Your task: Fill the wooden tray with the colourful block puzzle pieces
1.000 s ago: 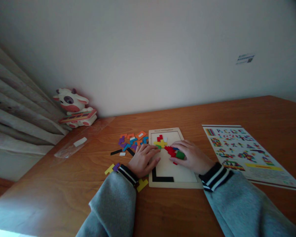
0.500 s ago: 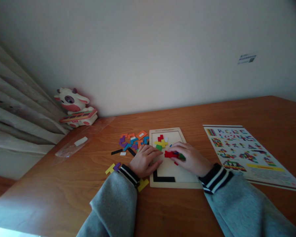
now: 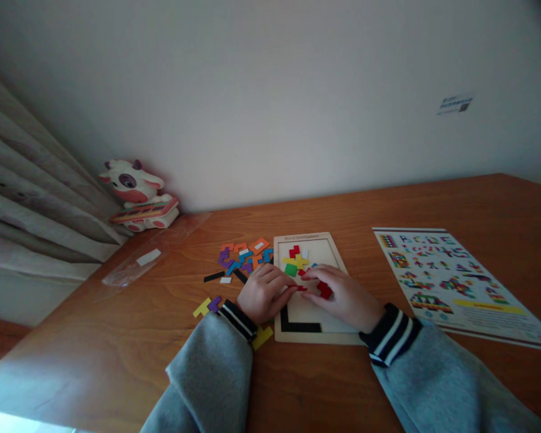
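My left hand (image 3: pixel 267 293) reaches over the left side of a pale wooden puzzle tray (image 3: pixel 278 335). Its thumb and fingertips close on a small red puzzle piece (image 3: pixel 301 288). From the right, my right hand (image 3: pixel 345 296) curls over the tray, a red puzzle block (image 3: pixel 325 290) between its bent fingers and thumb. By its fingertips is another bit of red (image 3: pixel 302 272). Just beyond lie a green piece (image 3: pixel 291 269), a yellow cross-shaped piece (image 3: pixel 298 261) and a red piece (image 3: pixel 294 251). A black L-shaped piece (image 3: pixel 301 327) fills the tray's near left corner.
Loose coloured pieces (image 3: pixel 252 263) are heaped left of the tray. Yellow (image 3: pixel 202 307) and purple (image 3: pixel 214 304) pieces lie nearer. A pattern sheet (image 3: pixel 460 276) is on the right. A cow toy (image 3: pixel 139 198) and a clear plastic bag (image 3: pixel 121 273) sit at the left.
My right hand's fingers and thumb have spread, and the red piece has come to my left fingertips. The green piece seen at my right hand is now out of sight.
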